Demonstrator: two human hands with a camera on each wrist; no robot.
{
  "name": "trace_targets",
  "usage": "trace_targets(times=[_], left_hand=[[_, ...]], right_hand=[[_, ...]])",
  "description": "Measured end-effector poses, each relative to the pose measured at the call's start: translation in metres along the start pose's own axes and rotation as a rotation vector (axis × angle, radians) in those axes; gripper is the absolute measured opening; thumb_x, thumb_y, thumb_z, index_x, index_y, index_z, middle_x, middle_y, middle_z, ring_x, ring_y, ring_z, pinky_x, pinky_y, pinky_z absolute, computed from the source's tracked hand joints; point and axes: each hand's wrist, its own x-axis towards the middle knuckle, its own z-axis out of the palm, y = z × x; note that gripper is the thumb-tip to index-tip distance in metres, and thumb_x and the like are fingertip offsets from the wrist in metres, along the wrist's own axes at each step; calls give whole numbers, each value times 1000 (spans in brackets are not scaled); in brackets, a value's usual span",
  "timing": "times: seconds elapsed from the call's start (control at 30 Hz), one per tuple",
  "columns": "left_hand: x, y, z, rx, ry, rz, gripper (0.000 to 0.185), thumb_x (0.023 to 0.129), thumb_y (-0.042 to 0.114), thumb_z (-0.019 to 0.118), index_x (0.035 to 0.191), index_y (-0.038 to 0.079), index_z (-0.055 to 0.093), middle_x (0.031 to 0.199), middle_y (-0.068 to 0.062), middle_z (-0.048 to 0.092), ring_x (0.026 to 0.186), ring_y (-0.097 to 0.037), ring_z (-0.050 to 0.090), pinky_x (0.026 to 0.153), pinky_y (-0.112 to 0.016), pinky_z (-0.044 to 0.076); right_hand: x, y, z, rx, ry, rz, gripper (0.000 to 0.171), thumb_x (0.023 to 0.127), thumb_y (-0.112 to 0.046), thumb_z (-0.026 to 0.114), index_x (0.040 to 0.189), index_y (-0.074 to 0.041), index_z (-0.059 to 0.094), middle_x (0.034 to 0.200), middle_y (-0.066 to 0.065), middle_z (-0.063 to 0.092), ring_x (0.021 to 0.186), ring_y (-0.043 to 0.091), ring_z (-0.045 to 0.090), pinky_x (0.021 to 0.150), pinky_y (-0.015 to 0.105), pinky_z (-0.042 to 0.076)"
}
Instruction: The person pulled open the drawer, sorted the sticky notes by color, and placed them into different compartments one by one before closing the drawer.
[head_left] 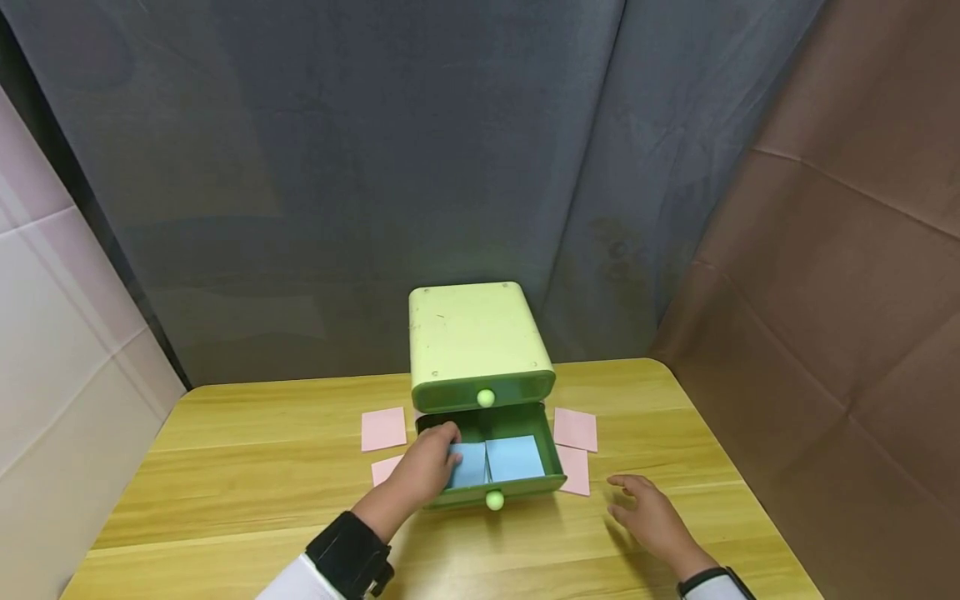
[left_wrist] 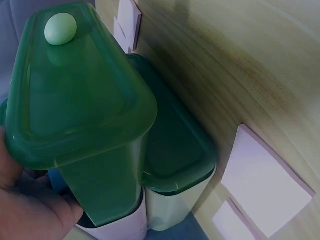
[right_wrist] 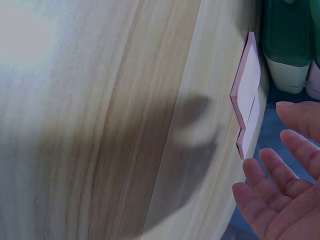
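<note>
A pale yellow-green cabinet (head_left: pixel 480 333) with green drawer fronts stands on the table. Its lower drawer (head_left: pixel 528 487) is pulled out, and two blue sticky-note pads (head_left: pixel 516 458) lie side by side in it. My left hand (head_left: pixel 422 471) reaches over the drawer's left wall, fingertips at the left blue pad (head_left: pixel 470 467) and covering part of it; I cannot tell whether they pinch it. To the right of the drawer my right hand (head_left: pixel 654 518) hovers above the table, fingers loosely spread and holding nothing, as the right wrist view also shows.
Pink sticky-note pads lie beside the cabinet: one pad (head_left: pixel 383 429) at the left with another (head_left: pixel 386 469) nearer me, and two overlapping pads (head_left: pixel 575 429) at the right. The upper drawer (head_left: pixel 517 387) is closed. A grey curtain (head_left: pixel 420 167) hangs behind the wooden table (head_left: pixel 247 475).
</note>
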Motion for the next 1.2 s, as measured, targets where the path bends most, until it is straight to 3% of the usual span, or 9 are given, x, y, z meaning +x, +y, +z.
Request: trace_targets(times=[0.23, 0.47, 1.2], left_hand=[[3, 1, 1, 23, -20, -29, 14, 92, 6, 64, 89, 7, 50, 80, -2, 49, 76, -20, 43, 64, -31, 39], [5, 1, 2, 76, -19, -14, 12, 92, 7, 64, 91, 6, 53, 81, -2, 50, 77, -20, 44, 65, -33, 41], [6, 3, 2, 144, -58, -8, 24, 90, 8, 67, 109, -3, 58, 103, -14, 59, 100, -31, 55, 83, -42, 51]], right_hand=[[-1, 1, -1, 7, -8, 6, 39, 86, -7, 69, 124, 2, 59, 128, 23, 54, 113, 43, 54, 89, 55, 49], [-1, 1, -1, 10, -11, 11, 40, 87, -8, 69, 124, 2, 59, 128, 23, 54, 114, 43, 54, 89, 55, 49], [-3, 1, -2, 17, -10, 4, 40, 87, -7, 69, 124, 3, 59, 128, 24, 53, 113, 43, 53, 90, 56, 48]])
